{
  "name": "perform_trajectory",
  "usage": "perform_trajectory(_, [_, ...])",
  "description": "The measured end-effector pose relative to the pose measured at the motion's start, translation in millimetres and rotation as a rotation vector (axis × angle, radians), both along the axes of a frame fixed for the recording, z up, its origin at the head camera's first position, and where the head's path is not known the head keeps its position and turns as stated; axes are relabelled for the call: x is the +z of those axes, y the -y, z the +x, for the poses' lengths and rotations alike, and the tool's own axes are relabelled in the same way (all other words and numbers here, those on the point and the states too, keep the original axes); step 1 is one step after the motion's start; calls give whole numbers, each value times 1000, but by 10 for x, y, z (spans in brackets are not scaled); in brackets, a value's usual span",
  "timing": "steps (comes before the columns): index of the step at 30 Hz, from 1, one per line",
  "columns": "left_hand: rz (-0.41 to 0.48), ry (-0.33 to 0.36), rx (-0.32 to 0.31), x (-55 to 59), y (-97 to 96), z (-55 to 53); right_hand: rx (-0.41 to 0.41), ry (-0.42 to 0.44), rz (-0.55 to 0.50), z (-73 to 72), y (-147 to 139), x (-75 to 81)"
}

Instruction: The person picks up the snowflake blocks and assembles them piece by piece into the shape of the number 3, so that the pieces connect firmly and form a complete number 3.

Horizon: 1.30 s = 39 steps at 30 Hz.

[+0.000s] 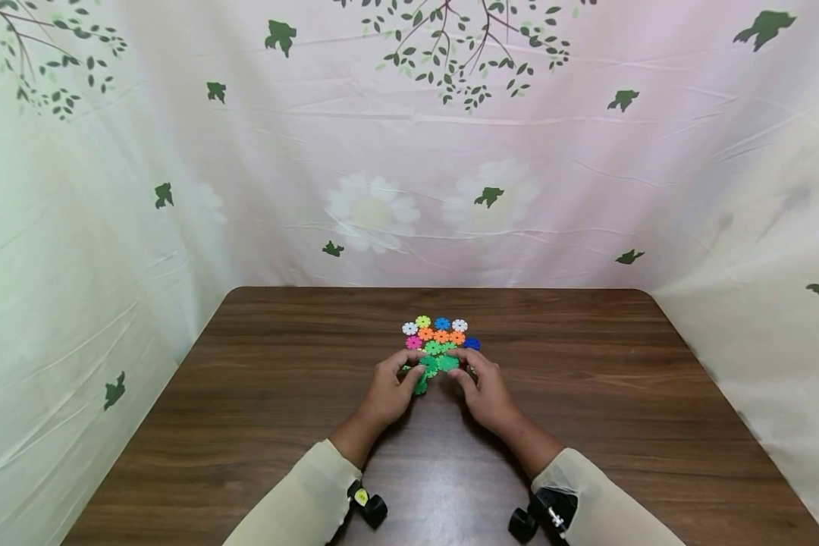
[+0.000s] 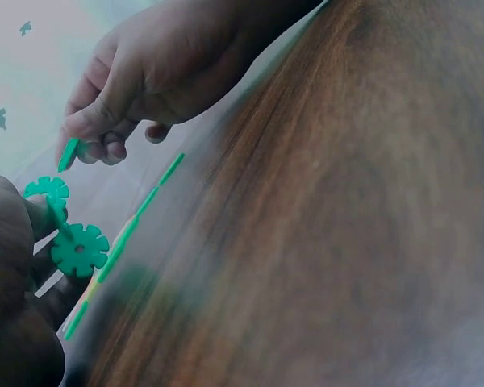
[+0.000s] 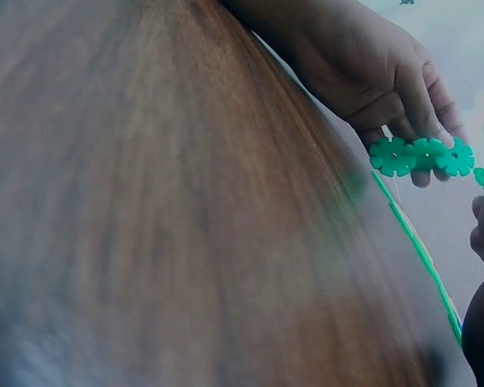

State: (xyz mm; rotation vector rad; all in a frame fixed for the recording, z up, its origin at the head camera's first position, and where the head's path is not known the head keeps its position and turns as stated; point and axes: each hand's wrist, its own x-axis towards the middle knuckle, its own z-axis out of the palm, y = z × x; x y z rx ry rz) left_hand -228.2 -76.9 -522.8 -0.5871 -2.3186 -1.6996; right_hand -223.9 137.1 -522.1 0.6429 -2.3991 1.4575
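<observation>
My left hand point(image 1: 389, 390) pinches a short chain of green notched flower discs point(image 3: 427, 155), joined edge to edge. A single green disc point(image 2: 68, 154) sits between the thumb and fingers of my right hand point(image 1: 484, 392), very near the chain's end. Both hands are close together above the table. Just beyond and beneath them lies a flat patch of interlocked discs, with bright green discs point(image 1: 433, 348) nearest the hands and a row of orange discs point(image 1: 440, 336) behind. My fingers partly hide this patch.
Along the patch's far side are white point(image 1: 459, 325), yellow point(image 1: 423, 321) and blue point(image 1: 442, 323) discs; a pink disc point(image 1: 413, 343) and a dark blue disc point(image 1: 472, 343) flank it. The brown wooden table point(image 1: 280, 364) backs onto a printed curtain point(image 1: 416, 152). Black cameras point(image 1: 374, 512) hang from both wrists.
</observation>
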Motion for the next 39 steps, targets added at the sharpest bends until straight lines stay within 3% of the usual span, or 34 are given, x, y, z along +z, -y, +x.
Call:
perform_trajectory(17, [13,-3,-50,-4,-1,3,14,87,5,26,-3,40])
perform_trajectory(29, [82,-41,-56,-12,7,11,67,222,-121,66,9,88])
perform_trajectory(39, [71,17,-9,5,-36,40,60,162,-136,86,32,58])
